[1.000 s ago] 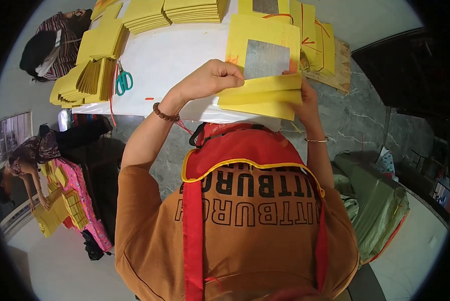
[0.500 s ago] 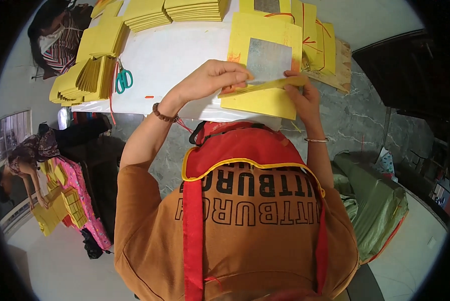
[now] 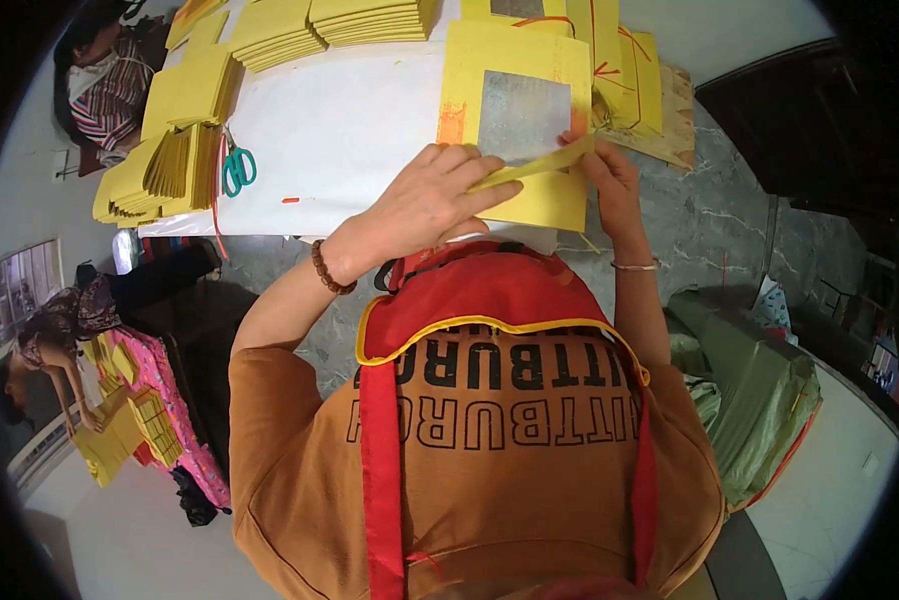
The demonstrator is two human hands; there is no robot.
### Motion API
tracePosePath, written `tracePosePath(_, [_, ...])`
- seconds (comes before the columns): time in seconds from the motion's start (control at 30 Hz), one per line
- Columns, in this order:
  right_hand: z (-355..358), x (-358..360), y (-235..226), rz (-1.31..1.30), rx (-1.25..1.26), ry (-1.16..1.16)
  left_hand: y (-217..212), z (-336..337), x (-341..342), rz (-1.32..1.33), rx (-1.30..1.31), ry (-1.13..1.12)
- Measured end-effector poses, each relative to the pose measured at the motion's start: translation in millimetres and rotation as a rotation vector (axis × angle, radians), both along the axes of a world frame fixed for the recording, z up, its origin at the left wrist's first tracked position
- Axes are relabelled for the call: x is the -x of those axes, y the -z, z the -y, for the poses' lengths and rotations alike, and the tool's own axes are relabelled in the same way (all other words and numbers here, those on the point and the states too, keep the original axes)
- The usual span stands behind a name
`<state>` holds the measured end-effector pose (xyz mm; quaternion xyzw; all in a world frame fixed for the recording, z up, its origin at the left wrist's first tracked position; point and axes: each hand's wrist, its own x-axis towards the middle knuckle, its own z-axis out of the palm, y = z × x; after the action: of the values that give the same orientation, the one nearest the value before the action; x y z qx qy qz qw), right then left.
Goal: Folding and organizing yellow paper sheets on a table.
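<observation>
A stack of yellow paper sheets, with a silver-grey square and orange marks on the top one, lies at the table's near right edge. Between my hands a thin sheet of yellow paper stands raised, seen nearly edge-on. My right hand pinches its right end between thumb and fingers. At its left end, my left hand has its fingers bent around the paper, the thumb lower down and partly hidden.
Green-handled scissors lie on the white-covered table, near folded yellow bundles. More yellow stacks line the far side. Red-tied bundles stand at right. Another person handles yellow paper at far left. A green wrapped bale sits at right.
My left hand has moved down and left, its back now turned up and its fingers lower over the paper. My right hand still pinches the right end. The view has shifted slightly.
</observation>
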<state>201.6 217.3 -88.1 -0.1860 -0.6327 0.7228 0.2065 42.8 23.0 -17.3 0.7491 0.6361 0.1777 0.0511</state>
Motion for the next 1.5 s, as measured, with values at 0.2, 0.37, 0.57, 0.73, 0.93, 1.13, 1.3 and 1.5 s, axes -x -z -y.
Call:
tracePosePath(0.2, [-3.4,-1.6,6.5,0.004,0.010,0.007,-0.8,-5.3,10.6,0.090,0.003,0.066])
tracePosePath(0.37, [-4.0,-2.4,8.7,-0.009,0.027,0.008,-1.9,-7.0,7.6,0.109,-0.017,0.038])
tracePosePath(0.57, [-1.2,-0.1,4.2,-0.053,0.053,0.003,1.2,-5.7,6.9,0.088,-0.016,0.012])
tracePosePath(0.73, [1.4,-0.4,3.3,-0.041,0.145,0.040,1.0,-6.1,11.4,0.111,-0.106,-0.004])
tracePosePath(0.93, [-5.0,1.2,11.3,-0.122,0.007,0.055,8.9,-12.7,10.2,0.226,-0.250,-0.134])
tracePosePath(1.13, [10.3,2.7,7.9,-0.094,-0.119,0.050,-0.1,-7.1,17.4,0.373,-0.156,-0.089])
tracePosePath(1.3, [6.4,3.4,4.8,-0.150,-0.089,-0.001,4.7,-2.8,35.4,0.244,-0.116,-0.179])
tracePosePath(1.5, [1.8,7.5,-7.8,-0.173,-0.546,0.010,28.1,-9.2,39.9,-0.009,-0.268,-0.193])
